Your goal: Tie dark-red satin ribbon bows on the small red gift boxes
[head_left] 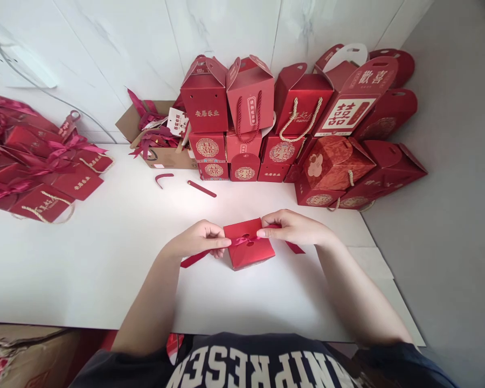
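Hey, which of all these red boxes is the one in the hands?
The small box lying alone, apart from the stack behind it. The left hand and right hand pinch a ribbon running across its top.

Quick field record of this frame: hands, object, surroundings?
left hand: pinches ribbon at left edge of small box
right hand: pinches ribbon at its right edge
small box: red, on white table, ribbon across top
behind: stacked gift boxes, open cardboard box
far left: flat boxes, piled
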Available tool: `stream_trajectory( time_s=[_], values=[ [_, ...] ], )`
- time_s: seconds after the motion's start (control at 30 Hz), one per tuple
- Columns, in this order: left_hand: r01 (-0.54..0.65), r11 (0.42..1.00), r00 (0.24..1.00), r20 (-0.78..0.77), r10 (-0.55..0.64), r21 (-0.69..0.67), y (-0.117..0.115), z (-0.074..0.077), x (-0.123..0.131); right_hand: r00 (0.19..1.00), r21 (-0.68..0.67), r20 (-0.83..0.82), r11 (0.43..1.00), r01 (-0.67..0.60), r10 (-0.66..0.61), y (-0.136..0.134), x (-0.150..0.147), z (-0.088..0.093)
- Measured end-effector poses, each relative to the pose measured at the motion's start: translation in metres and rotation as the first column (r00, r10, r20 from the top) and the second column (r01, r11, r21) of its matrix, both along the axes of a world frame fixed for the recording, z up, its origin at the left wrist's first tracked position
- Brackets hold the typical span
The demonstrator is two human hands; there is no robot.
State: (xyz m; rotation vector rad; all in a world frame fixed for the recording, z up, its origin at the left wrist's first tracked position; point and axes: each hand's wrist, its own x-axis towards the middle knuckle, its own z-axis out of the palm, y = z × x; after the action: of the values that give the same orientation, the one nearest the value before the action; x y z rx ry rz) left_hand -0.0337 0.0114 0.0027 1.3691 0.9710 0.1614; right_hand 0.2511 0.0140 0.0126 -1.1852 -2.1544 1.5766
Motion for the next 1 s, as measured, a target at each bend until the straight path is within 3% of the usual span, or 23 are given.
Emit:
stream_trajectory(
  time_s=[0.27, 0.5, 0.57, 0.67, 0.77, 0.9, 1.0],
  values=[
    [0.016, 0.995, 1.0, -0.01, -0.015, 0.101, 0.001, 0.006, -0.003, 1.0, 0.11, -0.019, 0.994, -0.014, 0.016, 0.0, -0.001, 0.0],
    [0.152, 0.971, 0.987, -0.072, -0.141, 0.184, 0.003, 0.008, -0.014, 0.999, 0.031, 0.039, 1.0, 0.004, -0.005, 0.004, 0.002, -0.007],
    [0.135, 0.931, 0.991, -0.061, -0.122, 0.339, 0.002, 0.008, -0.015, 0.999, 0.016, 0.033, 1.0, 0.015, -0.015, 0.004, 0.002, -0.009],
    [0.06, 0.783, 0.995, 0.029, -0.1, 0.62, -0.001, 0.009, -0.01, 0.999, -0.003, 0.02, 1.0, 0.028, -0.028, 0.004, 0.0, -0.009],
    [0.035, 0.686, 0.976, 0.124, -0.181, 0.726, -0.002, 0.007, -0.001, 1.0, -0.011, 0.007, 1.0, 0.014, -0.014, 0.004, -0.001, -0.01],
    [0.086, 0.726, 0.939, 0.188, -0.288, 0.682, 0.0, -0.001, 0.011, 1.0, -0.018, 0.01, 1.0, 0.0, 0.0, 0.004, -0.004, -0.011],
    [0.023, 0.797, 0.934, 0.272, -0.233, 0.603, 0.001, -0.011, 0.018, 1.0, -0.026, -0.002, 1.0, 0.001, -0.001, 0.003, -0.005, -0.011]
  ],
)
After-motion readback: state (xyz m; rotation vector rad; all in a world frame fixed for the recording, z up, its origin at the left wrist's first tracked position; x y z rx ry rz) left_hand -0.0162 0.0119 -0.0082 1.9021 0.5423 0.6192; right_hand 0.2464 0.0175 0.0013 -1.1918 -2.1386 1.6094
